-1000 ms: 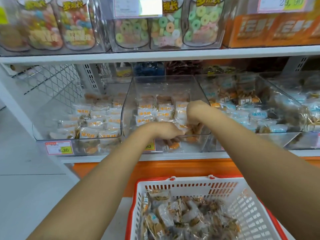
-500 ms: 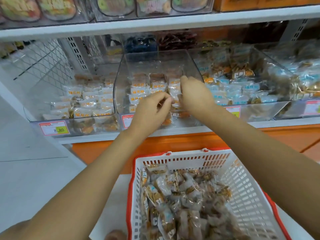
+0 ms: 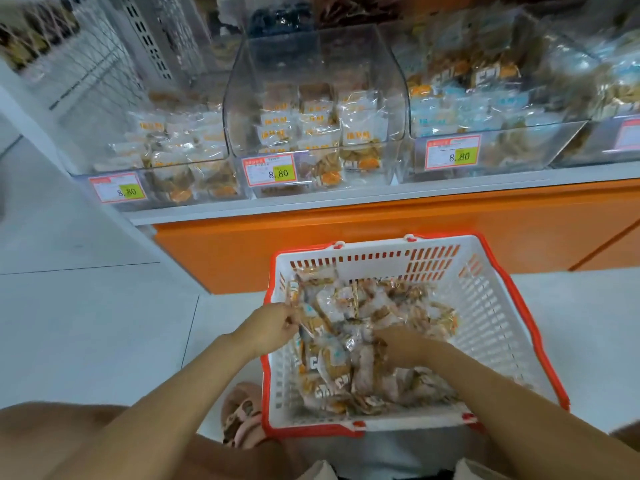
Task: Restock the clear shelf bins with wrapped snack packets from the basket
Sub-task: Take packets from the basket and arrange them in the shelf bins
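Lower centre, in the white red-rimmed plastic basket (image 3: 377,266), my left hand (image 3: 268,329) pinches a clear-wrapped snack packet (image 3: 311,325) near the left wall, while my right hand (image 3: 405,346) has its fingers (image 3: 382,336) sunk mid-pile, grip unclear.

Out of the middle bin (image 3: 313,57), left hand (image 3: 273,329) and right hand (image 3: 407,344) down among packets (image 3: 363,306) in the basket (image 3: 367,263).

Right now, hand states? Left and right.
Left hand: pinches a snack packet in the basket.
Right hand: fingers down among the packets; grip cannot be told.
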Demonstrator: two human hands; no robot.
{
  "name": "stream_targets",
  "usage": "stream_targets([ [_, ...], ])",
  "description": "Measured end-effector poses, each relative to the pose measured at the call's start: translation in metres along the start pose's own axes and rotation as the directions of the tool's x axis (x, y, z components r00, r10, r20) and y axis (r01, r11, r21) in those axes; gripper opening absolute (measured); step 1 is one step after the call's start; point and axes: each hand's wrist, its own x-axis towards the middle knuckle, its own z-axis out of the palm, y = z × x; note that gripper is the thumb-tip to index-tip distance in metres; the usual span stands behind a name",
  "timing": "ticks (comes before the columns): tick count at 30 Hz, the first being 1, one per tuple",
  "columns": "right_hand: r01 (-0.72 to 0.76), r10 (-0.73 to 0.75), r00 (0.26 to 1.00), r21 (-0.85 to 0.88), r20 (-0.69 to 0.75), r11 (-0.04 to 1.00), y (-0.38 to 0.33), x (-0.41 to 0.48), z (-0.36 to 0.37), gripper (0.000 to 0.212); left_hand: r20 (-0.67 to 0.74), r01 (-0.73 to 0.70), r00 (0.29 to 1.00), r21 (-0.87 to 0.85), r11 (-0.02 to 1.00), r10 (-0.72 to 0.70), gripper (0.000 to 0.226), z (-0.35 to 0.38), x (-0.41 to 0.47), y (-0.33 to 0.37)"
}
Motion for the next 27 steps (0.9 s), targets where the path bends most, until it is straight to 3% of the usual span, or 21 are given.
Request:
stream_targets([
  [1, 0.007, -0.007, 0.999, -0.002, -0.051, 1.0, 0.003, -0.001, 0.006, 0.013, -0.008, 0.013, 1.0, -0.018, 1.0, -0.013, 0.02, 0.0, -0.001, 0.001],
  [2, 0.011, -0.01, 0.995, 0.006, -0.101, 1.0, 0.005, -0.001, 0.009, 0.01, -0.009, 0.025, 1.0, -0.04, 0.999, -0.025, 0.02, 0.0, -0.001, 0.002],
  [4, -0.005, 0.011, 0.982, 0.033, -0.188, 0.999, 0.008, -0.005, 0.002, 0.028, 0.002, 0.04, 0.999, -0.08, 0.996, -0.04, 0.02, -0.001, 0.002, 0.007],
  [7, -0.007, 0.012, 0.942, 0.015, -0.335, 1.0, 0.004, -0.019, -0.027, 0.034, 0.026, 0.11, 0.994, -0.258, 0.96, -0.107, 0.024, -0.002, 0.007, 0.028],
  [8, 0.035, -0.024, 0.911, 0.019, -0.412, 0.999, 0.001, -0.024, -0.038, 0.033, 0.076, 0.166, 0.986, -0.422, 0.891, -0.148, 0.027, -0.004, 0.008, 0.039],
  [9, 0.094, -0.061, 0.866, 0.041, -0.497, 0.995, -0.005, -0.033, -0.05, 0.029, 0.171, 0.239, 0.971, -0.613, 0.753, -0.168, 0.035, -0.009, 0.007, 0.051],
  [11, 0.256, -0.172, 0.719, 0.026, -0.674, 0.966, -0.018, -0.05, -0.071, 0.017, 0.34, 0.334, 0.939, -0.861, 0.383, -0.053, 0.063, -0.022, 0.007, 0.073],
  [13, 0.393, -0.352, 0.502, -0.154, -0.79, 0.906, -0.032, -0.064, -0.088, 0.023, 0.268, 0.261, 0.962, -0.959, 0.111, 0.052, 0.065, -0.038, 0.007, 0.088],
  [15, 0.431, -0.493, 0.333, -0.335, -0.804, 0.838, -0.041, -0.074, -0.095, 0.034, 0.092, 0.092, 0.996, -0.996, -0.007, 0.011, 0.053, -0.055, 0.009, 0.095],
  [17, 0.432, -0.507, 0.23, -0.379, -0.831, 0.818, -0.04, -0.078, -0.102, 0.044, -0.056, -0.053, 0.998, -0.996, 0.066, -0.034, 0.046, -0.072, 0.009, 0.098],
  [20, 0.504, -0.293, 0.16, -0.177, -0.943, 0.845, -0.035, -0.094, -0.118, 0.051, -0.188, -0.171, 0.981, -0.948, 0.267, -0.041, 0.019, -0.091, 0.006, 0.098],
  [24, 0.641, -0.112, 0.24, 0.071, -0.964, 0.765, -0.035, -0.119, -0.14, 0.027, -0.291, -0.278, 0.957, -0.9, 0.335, 0.012, 0.014, -0.106, 0.0, 0.103],
  [26, 0.728, -0.051, 0.342, 0.23, -0.938, 0.646, -0.037, -0.126, -0.147, 0.019, -0.318, -0.309, 0.947, -0.868, 0.39, 0.042, 0.01, -0.111, -0.003, 0.107],
  [27, 0.739, -0.035, 0.413, 0.312, -0.91, 0.597, -0.038, -0.127, -0.149, 0.03, -0.335, -0.327, 0.94, -0.84, 0.432, 0.061, 0.012, -0.114, -0.004, 0.108],
])
